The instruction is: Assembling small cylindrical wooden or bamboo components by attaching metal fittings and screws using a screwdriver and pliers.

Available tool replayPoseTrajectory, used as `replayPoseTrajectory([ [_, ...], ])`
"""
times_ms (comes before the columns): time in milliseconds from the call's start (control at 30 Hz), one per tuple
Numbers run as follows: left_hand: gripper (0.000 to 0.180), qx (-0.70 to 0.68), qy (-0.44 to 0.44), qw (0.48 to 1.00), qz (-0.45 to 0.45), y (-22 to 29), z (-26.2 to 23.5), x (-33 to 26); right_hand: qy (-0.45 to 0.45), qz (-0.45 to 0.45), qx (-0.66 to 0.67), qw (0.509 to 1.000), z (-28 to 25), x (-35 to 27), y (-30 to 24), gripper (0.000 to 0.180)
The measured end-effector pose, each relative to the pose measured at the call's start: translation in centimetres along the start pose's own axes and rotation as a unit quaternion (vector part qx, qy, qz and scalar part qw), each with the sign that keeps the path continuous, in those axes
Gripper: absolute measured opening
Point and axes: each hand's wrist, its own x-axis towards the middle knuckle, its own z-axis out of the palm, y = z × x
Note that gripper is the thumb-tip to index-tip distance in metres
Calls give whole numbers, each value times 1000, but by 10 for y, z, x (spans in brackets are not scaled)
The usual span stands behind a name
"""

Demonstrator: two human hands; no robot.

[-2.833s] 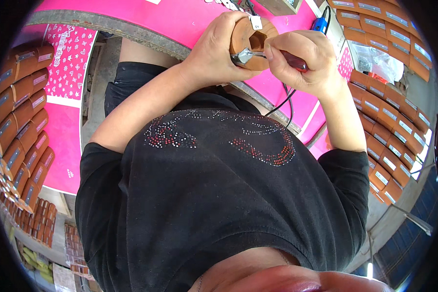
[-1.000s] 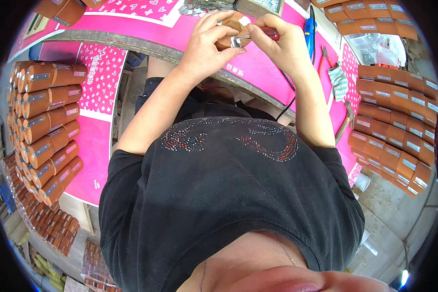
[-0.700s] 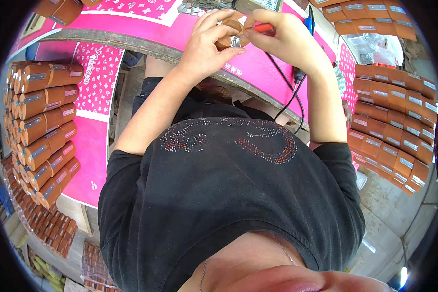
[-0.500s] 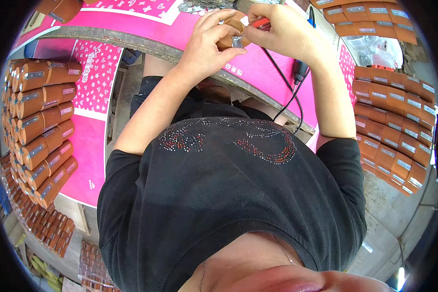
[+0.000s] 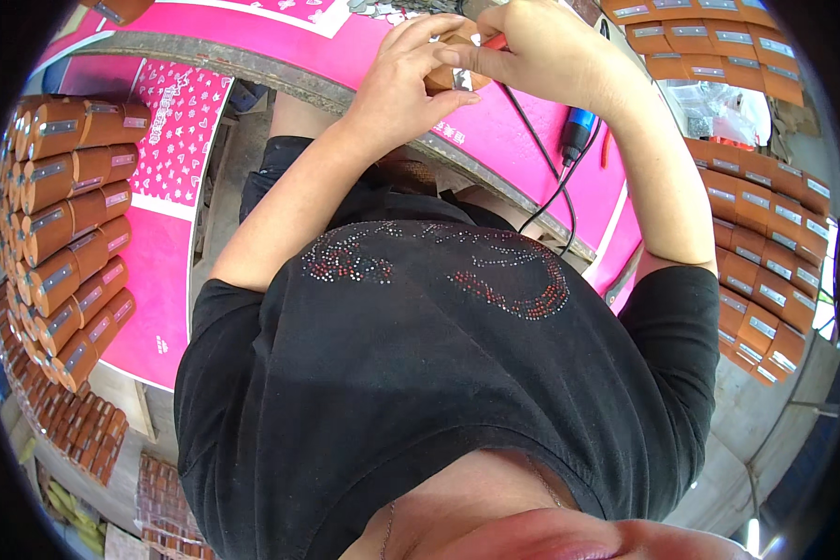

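Note:
A rounded orange-brown piece (image 5: 444, 80) with a shiny metal plate (image 5: 461, 78) on its side is gripped by my left hand (image 5: 403, 78), fingers over its far side and thumb below. My right hand (image 5: 543, 52) comes from the right, its thumb reaching to the piece's top. A bit of red handle (image 5: 497, 42) shows between its fingers; the rest of that tool is hidden, so its kind cannot be told. Both hands work above the pink-covered bench (image 5: 523, 154).
A corded blue and black power tool (image 5: 577, 133) lies right of the hands, cables (image 5: 543, 149) trailing over the bench edge. Stacks of brown pieces with metal plates rise at left (image 5: 65, 224) and right (image 5: 761, 252). Loose metal parts (image 5: 383, 9) lie at the far edge.
My right hand has shifted slightly, its thumb now across the piece. The red tool's metal tip, visible earlier, is now covered. The left hand keeps its grip.

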Motion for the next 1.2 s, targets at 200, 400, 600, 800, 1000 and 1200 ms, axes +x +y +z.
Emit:
replayPoseTrajectory([
  [200, 33, -13, -3, 1000, 2, 2, -4, 1, 84, -16, 10, 996, 14, 1, 3, 24],
  [400, 27, -30, -53, 997, 48, -7, -7, 7, 113, -69, 26, 991, 20, 0, 19, 20],
  [600, 28, -176, -170, 969, -30, -18, -11, 19, 143, -161, 71, 974, 24, 2, 33, 17],
  [800, 36, -225, -315, 915, -113, -21, -20, 39, 121, -161, 54, 978, 26, 2, 40, 19],
  [1000, 55, -82, -138, 967, 198, -31, -6, 28, 130, -156, 47, 978, 30, 1, 44, 22],
  [1200, 35, 74, -14, 997, 10, 10, 9, 8, 171, -142, 26, 975, 32, -7, 36, 22],
])
